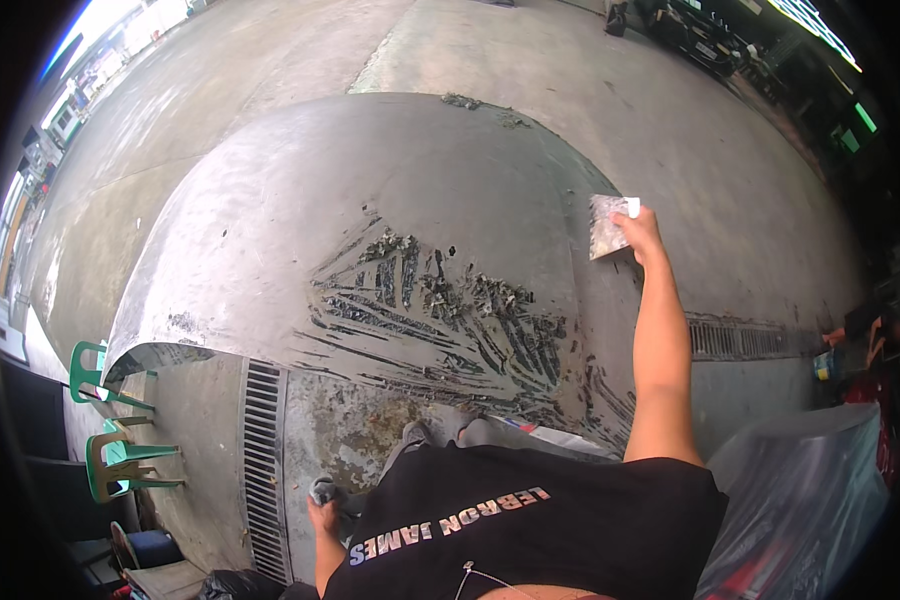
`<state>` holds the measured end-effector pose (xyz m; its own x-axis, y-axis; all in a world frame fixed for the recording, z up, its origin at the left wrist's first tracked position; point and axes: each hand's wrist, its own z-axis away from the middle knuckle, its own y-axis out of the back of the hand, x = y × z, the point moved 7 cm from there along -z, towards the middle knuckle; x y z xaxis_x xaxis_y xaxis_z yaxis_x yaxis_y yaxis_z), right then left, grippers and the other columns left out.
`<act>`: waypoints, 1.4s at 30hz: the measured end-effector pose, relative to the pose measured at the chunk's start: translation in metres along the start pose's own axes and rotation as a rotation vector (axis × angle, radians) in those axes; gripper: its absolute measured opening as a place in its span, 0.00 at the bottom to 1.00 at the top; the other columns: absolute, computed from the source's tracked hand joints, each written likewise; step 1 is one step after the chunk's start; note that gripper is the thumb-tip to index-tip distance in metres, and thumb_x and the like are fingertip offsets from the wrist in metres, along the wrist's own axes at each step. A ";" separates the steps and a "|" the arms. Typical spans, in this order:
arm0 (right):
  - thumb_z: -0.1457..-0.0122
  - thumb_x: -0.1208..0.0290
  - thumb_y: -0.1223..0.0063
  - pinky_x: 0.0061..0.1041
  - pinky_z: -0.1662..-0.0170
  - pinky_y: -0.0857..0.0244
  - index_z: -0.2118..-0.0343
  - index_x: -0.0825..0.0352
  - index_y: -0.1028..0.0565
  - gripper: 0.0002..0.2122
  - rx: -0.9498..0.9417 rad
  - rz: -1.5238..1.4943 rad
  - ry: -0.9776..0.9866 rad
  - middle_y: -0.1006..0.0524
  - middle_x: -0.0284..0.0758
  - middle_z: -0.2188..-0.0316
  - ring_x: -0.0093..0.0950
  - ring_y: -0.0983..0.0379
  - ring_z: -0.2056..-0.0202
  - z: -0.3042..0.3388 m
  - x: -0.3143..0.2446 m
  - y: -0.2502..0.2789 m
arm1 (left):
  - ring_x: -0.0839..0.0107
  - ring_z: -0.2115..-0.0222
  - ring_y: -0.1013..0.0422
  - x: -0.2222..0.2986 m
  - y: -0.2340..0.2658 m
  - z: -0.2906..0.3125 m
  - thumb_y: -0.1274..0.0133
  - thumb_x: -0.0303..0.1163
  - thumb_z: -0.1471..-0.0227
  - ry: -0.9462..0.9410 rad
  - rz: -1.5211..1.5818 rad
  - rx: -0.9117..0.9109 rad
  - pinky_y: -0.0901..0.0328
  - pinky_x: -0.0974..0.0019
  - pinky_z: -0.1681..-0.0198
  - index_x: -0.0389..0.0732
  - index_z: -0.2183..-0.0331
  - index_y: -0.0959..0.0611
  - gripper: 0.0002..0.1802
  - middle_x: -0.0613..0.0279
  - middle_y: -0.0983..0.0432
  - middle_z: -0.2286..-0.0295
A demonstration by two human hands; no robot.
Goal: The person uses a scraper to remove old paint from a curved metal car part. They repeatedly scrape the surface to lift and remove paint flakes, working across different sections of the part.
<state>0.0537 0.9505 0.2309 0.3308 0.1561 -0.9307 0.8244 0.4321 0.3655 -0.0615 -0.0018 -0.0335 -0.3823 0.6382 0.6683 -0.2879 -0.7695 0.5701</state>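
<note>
The relation that matters is between the right hand and the scraped patch on the large gray curved panel. The right hand grips a flat, squarish scraper, fingers closed over its right side, at the end of an outstretched arm. It sits over the panel's right margin; whether the blade touches the surface or hangs just above it, I cannot tell. From there, the patch lies to the left and nearer the body, so the line from blade to patch runs leftward and inward. The blade reaches out to the left of the fingers, its face turned up.

The panel looks longer left to right than near to far, though the lens bends its outline. Dark streaks fan across its near right part, some running roughly sideways, others slanting toward the near right, with loose crumbs among them. More scrapings sit along the far edge.

The left hand is low at the near left, off the panel, closed around a gray wad. Of the two, the right is nearer the patch.
</note>
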 end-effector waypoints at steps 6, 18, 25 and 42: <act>0.44 0.76 0.34 0.32 0.62 0.27 0.56 0.72 0.21 0.13 0.098 0.058 -0.254 0.17 0.36 0.63 0.29 0.19 0.65 -0.035 0.018 -0.011 | 0.55 0.57 0.22 0.007 0.030 0.005 0.35 0.29 0.63 -0.051 0.016 0.070 0.30 0.57 0.51 0.36 0.51 0.22 0.32 0.48 0.19 0.59; 0.45 0.76 0.34 0.27 0.56 0.26 0.55 0.71 0.19 0.14 -0.467 0.159 0.193 0.16 0.34 0.63 0.24 0.21 0.64 -0.017 -0.037 -0.087 | 0.56 0.57 0.22 0.005 0.045 0.040 0.31 0.33 0.62 0.125 -0.171 0.105 0.29 0.56 0.52 0.36 0.52 0.21 0.33 0.50 0.18 0.59; 0.46 0.76 0.34 0.29 0.56 0.27 0.56 0.72 0.20 0.14 -0.367 0.059 0.143 0.16 0.35 0.63 0.25 0.20 0.63 -0.038 -0.053 -0.074 | 0.55 0.58 0.21 -0.015 0.026 0.015 0.31 0.33 0.62 0.018 0.070 0.009 0.28 0.55 0.54 0.37 0.53 0.20 0.31 0.50 0.18 0.60; 0.43 0.76 0.34 0.28 0.57 0.25 0.56 0.72 0.20 0.13 -0.360 0.021 0.184 0.16 0.34 0.64 0.24 0.21 0.63 -0.037 -0.071 -0.110 | 0.59 0.59 0.22 -0.010 0.032 0.038 0.32 0.34 0.59 0.077 -0.014 0.036 0.29 0.56 0.53 0.37 0.53 0.21 0.30 0.52 0.19 0.61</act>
<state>-0.0780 0.9248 0.2565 0.2314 0.3103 -0.9220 0.5942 0.7054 0.3865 -0.0334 -0.0313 -0.0036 -0.4453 0.6437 0.6224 -0.2624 -0.7584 0.5966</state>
